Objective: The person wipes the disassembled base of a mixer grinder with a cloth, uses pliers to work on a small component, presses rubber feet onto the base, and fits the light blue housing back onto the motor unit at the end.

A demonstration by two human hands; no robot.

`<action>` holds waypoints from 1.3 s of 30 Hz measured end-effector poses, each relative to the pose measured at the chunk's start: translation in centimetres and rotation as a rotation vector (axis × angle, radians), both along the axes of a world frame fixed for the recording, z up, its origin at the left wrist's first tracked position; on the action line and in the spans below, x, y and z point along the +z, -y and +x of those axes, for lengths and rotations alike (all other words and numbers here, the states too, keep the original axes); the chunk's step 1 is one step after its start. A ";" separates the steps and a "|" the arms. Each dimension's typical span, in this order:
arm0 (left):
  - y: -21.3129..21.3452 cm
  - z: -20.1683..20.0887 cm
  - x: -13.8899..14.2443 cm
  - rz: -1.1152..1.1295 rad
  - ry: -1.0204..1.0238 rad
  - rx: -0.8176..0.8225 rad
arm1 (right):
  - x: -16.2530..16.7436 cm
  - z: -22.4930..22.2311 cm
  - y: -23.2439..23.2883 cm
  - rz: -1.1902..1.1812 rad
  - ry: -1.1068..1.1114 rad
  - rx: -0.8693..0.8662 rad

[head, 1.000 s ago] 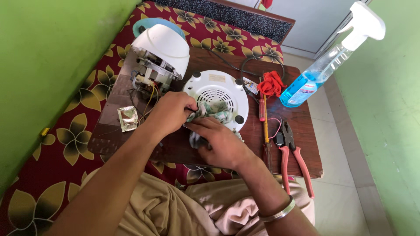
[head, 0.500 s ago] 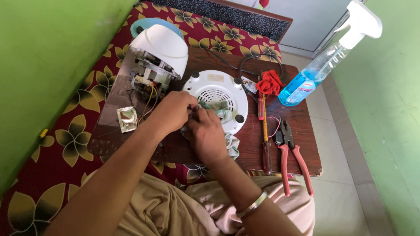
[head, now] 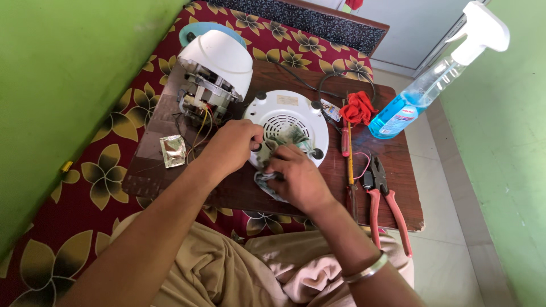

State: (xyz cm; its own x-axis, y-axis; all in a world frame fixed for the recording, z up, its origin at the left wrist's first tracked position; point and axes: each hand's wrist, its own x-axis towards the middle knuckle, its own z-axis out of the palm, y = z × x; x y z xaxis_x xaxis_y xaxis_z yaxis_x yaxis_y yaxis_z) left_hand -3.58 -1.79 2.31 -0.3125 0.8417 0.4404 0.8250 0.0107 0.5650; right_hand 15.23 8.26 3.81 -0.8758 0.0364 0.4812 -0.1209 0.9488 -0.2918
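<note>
A round white vented base plate (head: 287, 116) lies on a brown wooden board (head: 392, 165). My left hand (head: 232, 145) grips its near left edge. My right hand (head: 297, 176) presses a crumpled greenish-grey cloth (head: 289, 138) onto the plate's near part; more of the cloth hangs below the hand. Behind and to the left lies a white appliance housing (head: 219, 59) on its side, with its motor and coloured wires (head: 199, 105) exposed.
Right of the plate lie a red-handled screwdriver (head: 348, 150), red-handled pliers (head: 384, 202), a red cloth (head: 358, 107) and a blue-liquid spray bottle (head: 424, 91). A small foil packet (head: 172, 150) sits at the left. A flowered red mat (head: 102, 170) lies underneath; green walls stand on both sides.
My right hand has slid with the cloth from the plate's near edge up onto the plate. The left hand keeps its hold at the plate's left edge.
</note>
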 end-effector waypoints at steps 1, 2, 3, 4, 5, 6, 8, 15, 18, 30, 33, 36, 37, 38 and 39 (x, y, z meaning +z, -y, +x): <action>0.0 0.0 0.0 0.004 0.004 0.001 | 0.2 0.5 -0.3 -0.007 0.023 0.007; 0.1 0.0 0.0 0.008 0.010 0.003 | 0.4 0.9 -0.7 -0.014 0.048 0.015; 0.2 0.0 0.0 0.009 0.016 0.005 | 0.6 1.4 -1.0 -0.014 0.080 0.008; 0.2 0.0 0.1 0.001 0.020 0.001 | 0.9 1.8 -1.3 -0.013 0.110 0.002; 0.2 0.0 0.1 -0.004 0.023 -0.003 | 1.1 2.1 -1.5 -0.009 0.138 -0.005; 0.2 -0.1 0.1 -0.010 0.027 -0.008 | 1.1 2.3 -1.5 -0.006 0.120 -0.020; 0.2 -0.1 0.2 -0.030 0.057 -0.001 | 1.0 2.8 -1.1 -0.002 0.087 -0.050; 0.2 0.0 0.1 -0.012 0.005 0.014 | -0.8 -0.5 2.3 -0.024 -0.040 -0.101; 0.3 0.0 0.0 0.004 -0.030 0.015 | -1.0 -1.8 2.8 -0.020 -0.020 -0.185; 0.2 0.0 -0.2 -0.019 0.034 -0.005 | -0.1 5.1 -1.3 -0.046 0.020 -0.152; 0.2 0.1 -0.2 -0.052 0.010 0.033 | 0.0 5.5 -1.7 -0.039 0.081 -0.178; 0.4 0.3 0.1 -0.090 -0.052 0.042 | 0.0 4.9 -1.6 -0.037 0.109 -0.217; 0.5 0.4 0.3 -0.105 -0.064 0.055 | -0.1 4.8 -1.5 -0.038 0.087 -0.230; 0.6 0.5 0.4 -0.122 -0.074 0.066 | -0.1 4.8 -1.3 -0.041 0.069 -0.246; 0.7 0.7 0.6 -0.136 -0.083 0.074 | -0.2 5.0 -1.0 -0.039 0.025 -0.262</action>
